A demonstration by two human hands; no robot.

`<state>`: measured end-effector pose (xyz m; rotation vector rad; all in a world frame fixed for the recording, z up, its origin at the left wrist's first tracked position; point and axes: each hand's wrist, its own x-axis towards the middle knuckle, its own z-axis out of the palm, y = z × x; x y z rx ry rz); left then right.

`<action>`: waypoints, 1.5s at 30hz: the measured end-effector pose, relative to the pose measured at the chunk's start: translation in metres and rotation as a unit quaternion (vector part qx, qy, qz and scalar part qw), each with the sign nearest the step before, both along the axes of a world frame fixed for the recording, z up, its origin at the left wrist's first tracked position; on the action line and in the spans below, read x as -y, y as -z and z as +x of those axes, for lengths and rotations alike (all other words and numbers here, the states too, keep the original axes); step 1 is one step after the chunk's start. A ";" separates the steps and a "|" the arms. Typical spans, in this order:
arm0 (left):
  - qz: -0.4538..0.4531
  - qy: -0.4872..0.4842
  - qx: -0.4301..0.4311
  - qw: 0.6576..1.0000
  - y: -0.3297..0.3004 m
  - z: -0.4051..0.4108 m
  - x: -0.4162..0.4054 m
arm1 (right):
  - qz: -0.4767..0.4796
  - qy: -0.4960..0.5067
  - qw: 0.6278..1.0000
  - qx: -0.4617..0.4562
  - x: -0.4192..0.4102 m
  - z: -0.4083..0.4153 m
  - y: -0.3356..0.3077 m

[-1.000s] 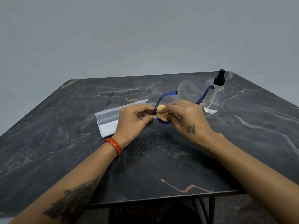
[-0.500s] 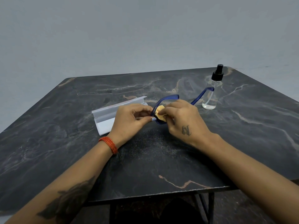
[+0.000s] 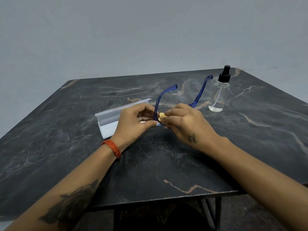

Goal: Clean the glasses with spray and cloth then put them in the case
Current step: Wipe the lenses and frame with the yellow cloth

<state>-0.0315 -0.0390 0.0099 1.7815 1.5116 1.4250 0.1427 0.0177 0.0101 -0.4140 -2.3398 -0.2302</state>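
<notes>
Head: both hands hold glasses (image 3: 158, 104).

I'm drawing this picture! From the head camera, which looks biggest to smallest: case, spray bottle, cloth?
1. White case, partly hidden by the left hand.
2. Spray bottle, farther away, so unsure.
3. Cloth, only a scrap showing.

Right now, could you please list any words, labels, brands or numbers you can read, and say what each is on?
None can be read.
spray bottle: clear, no label visible.
case: plain white.
right hand: a small dark tattoo mark, not legible as text.
</notes>
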 end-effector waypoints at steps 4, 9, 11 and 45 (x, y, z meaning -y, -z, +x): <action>0.037 -0.008 -0.027 0.999 0.001 -0.001 -0.001 | 0.018 0.014 1.000 0.008 0.000 0.001 0.000; 0.018 -0.012 -0.019 1.000 0.001 -0.002 -0.002 | -0.009 0.074 0.997 0.005 0.001 0.000 0.003; 0.011 -0.014 -0.029 0.999 0.001 -0.004 -0.003 | -0.016 0.115 0.993 0.007 0.001 -0.002 0.004; -0.002 -0.004 -0.024 1.000 0.002 -0.001 -0.004 | 0.001 0.060 0.998 0.021 0.007 0.000 -0.007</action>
